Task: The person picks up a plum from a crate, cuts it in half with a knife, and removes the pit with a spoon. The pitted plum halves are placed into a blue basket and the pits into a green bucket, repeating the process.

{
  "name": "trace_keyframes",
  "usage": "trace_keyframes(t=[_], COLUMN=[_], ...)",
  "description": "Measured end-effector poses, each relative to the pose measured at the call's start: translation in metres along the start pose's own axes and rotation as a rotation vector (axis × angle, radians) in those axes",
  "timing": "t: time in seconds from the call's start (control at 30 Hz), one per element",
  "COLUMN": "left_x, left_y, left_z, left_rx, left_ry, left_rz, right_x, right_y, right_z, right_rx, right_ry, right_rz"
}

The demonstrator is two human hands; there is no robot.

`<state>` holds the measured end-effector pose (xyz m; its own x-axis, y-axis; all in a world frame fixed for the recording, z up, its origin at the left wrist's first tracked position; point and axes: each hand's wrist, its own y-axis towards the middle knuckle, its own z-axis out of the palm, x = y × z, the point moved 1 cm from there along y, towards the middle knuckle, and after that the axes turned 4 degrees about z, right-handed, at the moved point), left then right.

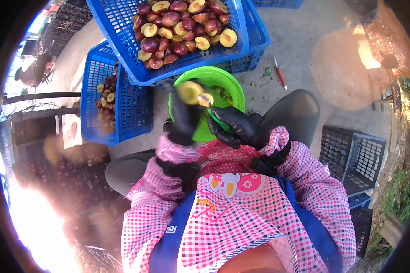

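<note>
My left hand [185, 111], in a black glove and blurred, holds a yellow-fleshed plum half [190, 92] over the green basin [238, 85]. My right hand [234, 125], also gloved in black, is closed around the green handle of a small tool [220, 121]. The tool's metal tip meets a yellowish piece [206, 99] beside the plum half. Small bits lie inside the basin. Just beyond it, a blue crate holds many halved plums [177, 27] with red skins.
Another blue crate [135, 109] with plum halves stands at the left. A red-handled knife [280, 76] lies on the concrete floor near scattered bits. Black crates [337, 152] sit at the right, beside a log and greenery. My knees flank the basin.
</note>
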<state>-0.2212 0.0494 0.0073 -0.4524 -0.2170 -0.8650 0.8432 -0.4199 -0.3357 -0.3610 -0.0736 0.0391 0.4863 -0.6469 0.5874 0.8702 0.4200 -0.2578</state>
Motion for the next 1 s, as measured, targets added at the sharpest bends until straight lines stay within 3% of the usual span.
trace_keyframes(t=[0.07,0.1,0.17,0.2,0.27,0.33,0.37,0.4,0.43,0.5,0.57,0.63,0.7,0.77,0.83,0.87,0.9,1.0], left_x=[-0.054,-0.107,-0.170,-0.169,-0.149,-0.114,-0.084,-0.068,-0.040,-0.008,0.008,0.027,-0.011,-0.019,-0.013,-0.030,-0.040,-0.029], left_y=[0.021,0.002,0.008,0.015,0.021,0.054,0.079,0.091,0.117,0.150,0.163,0.197,0.153,0.143,0.134,0.094,0.062,0.025], left_z=[-0.062,-0.017,-0.052,-0.047,-0.018,0.023,0.039,0.070,0.083,0.104,0.125,0.110,0.120,0.110,0.087,0.095,0.093,0.062], left_rx=[-0.180,-0.355,-0.701,-0.692,-0.338,0.134,0.241,0.368,0.365,0.365,0.519,0.806,0.515,0.470,0.494,0.493,0.450,0.487], left_ry=[0.135,-0.075,1.810,1.804,1.309,1.346,1.315,1.341,1.454,1.561,1.629,1.708,1.390,1.481,0.862,0.756,0.596,0.120], left_rz=[0.317,0.334,0.787,0.803,0.910,0.938,0.917,0.960,0.975,1.012,0.859,1.245,0.569,0.553,0.513,0.472,0.188,-0.073], right_x=[-0.008,-0.015,-0.020,-0.016,-0.011,-0.014,-0.009,-0.001,-0.003,-0.005,-0.002,0.010,0.011,0.009,0.010,0.011,0.015,0.004], right_y=[0.006,0.009,0.011,0.012,0.009,0.003,0.001,-0.004,-0.006,-0.009,-0.014,-0.023,-0.021,-0.017,-0.012,-0.013,-0.014,-0.005], right_z=[-0.017,-0.024,-0.026,-0.024,-0.018,-0.014,-0.018,-0.014,-0.018,-0.038,-0.048,-0.041,-0.041,-0.039,-0.043,-0.039,-0.033,-0.034], right_rx=[-0.182,-0.190,-0.691,-0.707,-0.779,-0.751,-0.714,-0.819,-0.827,-1.066,-1.070,-1.033,-1.053,-1.052,-1.105,-1.098,-1.101,-1.103], right_ry=[-0.325,-0.324,-1.473,-1.474,-1.464,-1.402,-1.361,-1.297,-1.295,-0.972,-0.804,-0.499,-0.428,-0.368,-0.600,-0.595,-0.735,-0.980], right_rz=[-0.117,-0.125,-0.262,-0.269,-0.053,-0.022,0.006,0.002,0.012,-0.252,-0.315,-0.318,-0.366,-0.404,-0.614,-0.613,-0.588,-0.482])
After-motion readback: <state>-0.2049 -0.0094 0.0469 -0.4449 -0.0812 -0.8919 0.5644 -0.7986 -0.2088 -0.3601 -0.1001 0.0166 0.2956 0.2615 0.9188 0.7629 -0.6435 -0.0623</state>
